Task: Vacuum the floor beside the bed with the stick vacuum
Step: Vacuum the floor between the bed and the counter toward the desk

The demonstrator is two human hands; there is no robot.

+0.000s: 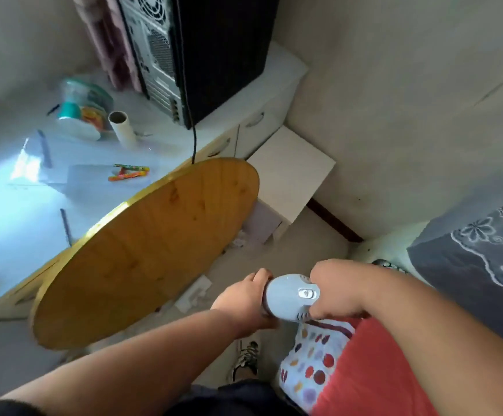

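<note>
While both hands grip it, stick vacuum: rigid, probably top-heavy; right hand fingers wrap the handle, left hand fingers clasp the body.

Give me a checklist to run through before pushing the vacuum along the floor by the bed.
1. Both hands on vacuum: ok, left hand and right hand grip it.
2. Switch reachable: ok, beside the right hand.
3. Vacuum head on floor: cannot tell, hidden below.
4. Floor free of litter: not ok, paper scraps lie there.
5. Round wooden board out of the way: not ok, it leans close.
6. Bed edge clearance: cannot tell.
</note>
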